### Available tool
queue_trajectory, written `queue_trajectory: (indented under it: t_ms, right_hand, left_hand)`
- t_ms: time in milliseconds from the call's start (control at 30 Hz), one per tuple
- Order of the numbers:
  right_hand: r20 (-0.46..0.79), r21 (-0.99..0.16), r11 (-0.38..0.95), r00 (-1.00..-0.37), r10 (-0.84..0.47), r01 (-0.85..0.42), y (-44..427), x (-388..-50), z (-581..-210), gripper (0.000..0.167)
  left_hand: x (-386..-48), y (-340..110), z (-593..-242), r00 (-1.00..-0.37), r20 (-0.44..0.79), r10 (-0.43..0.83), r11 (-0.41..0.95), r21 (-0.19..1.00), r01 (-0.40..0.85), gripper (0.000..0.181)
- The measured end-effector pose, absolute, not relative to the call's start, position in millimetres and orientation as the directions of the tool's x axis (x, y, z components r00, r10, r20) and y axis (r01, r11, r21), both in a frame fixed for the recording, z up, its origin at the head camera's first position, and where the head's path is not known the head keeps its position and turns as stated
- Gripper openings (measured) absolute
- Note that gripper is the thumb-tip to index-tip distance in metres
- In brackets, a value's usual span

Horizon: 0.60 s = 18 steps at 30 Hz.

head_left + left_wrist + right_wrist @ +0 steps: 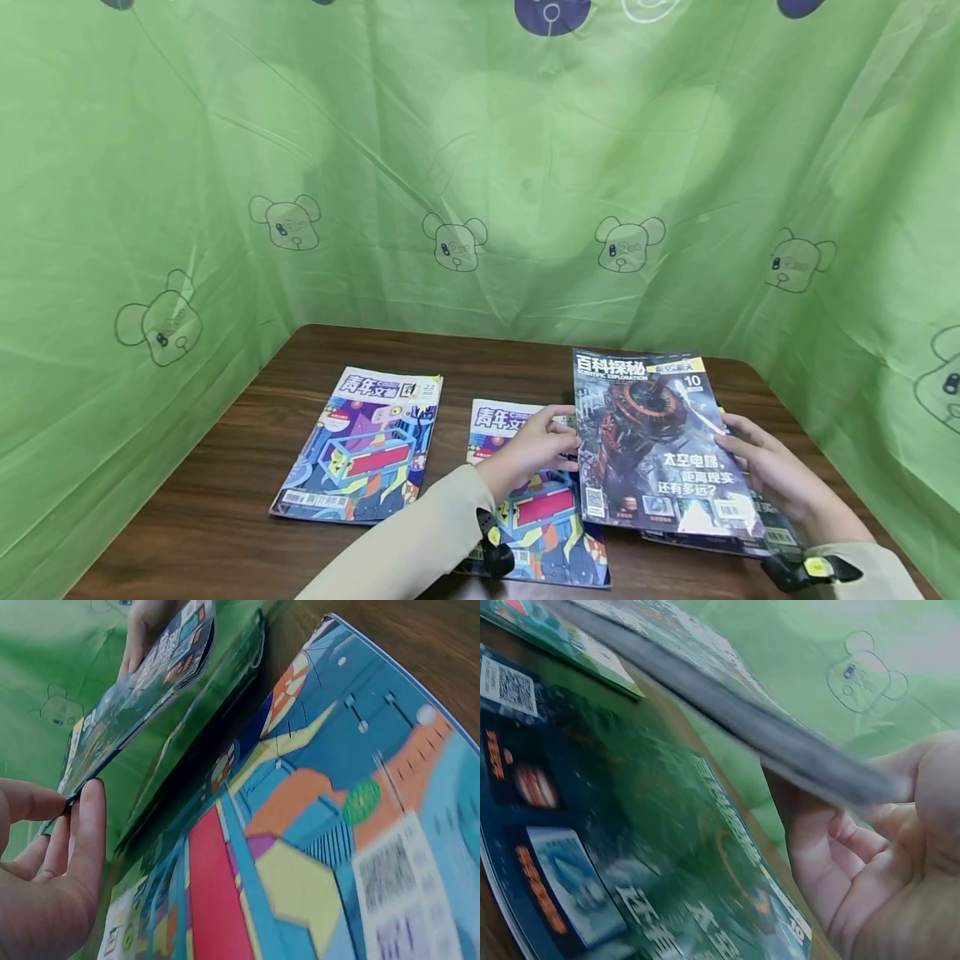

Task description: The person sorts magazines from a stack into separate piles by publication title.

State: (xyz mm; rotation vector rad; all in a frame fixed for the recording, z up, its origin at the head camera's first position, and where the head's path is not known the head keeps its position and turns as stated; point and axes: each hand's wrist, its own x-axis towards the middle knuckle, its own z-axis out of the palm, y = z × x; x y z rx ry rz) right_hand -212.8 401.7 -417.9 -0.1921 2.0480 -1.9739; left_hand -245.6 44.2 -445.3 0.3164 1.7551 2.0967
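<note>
Both hands hold a dark magazine (652, 450) with a space picture on its cover, raised above the right side of the table. My left hand (536, 454) pinches its left edge between thumb and fingers, as the left wrist view shows too. On the opposite edge, my right hand (772, 475) grips it, thumb on top and fingers below. Under the held magazine lies another dark magazine (630, 847), mostly covered in the head view. Beneath my left forearm is a colourful magazine (555, 550), partly hidden by the arm.
A second colourful magazine (360, 450) lies at the left of the brown wooden table (232, 467). Green cloth (525, 167) printed with bear heads hangs behind the table and along both sides.
</note>
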Motion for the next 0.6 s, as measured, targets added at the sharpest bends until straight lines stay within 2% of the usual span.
queue_trajectory:
  t_ms: [300,600]
  right_hand:
    - [-0.146,-0.986,-0.031,-0.948,-0.283,0.162,423,-208,-422,0.033]
    - [-0.169,-0.986,0.019,-0.969,-0.183,0.168,444,-205,-429,0.036]
  left_hand:
    - [-246,74,-449,-0.915,-0.085,0.393,-0.202,0.964,-0.176,0.048]
    - [-237,103,-451,-0.929,-0.089,0.358,-0.258,0.947,-0.190,0.051]
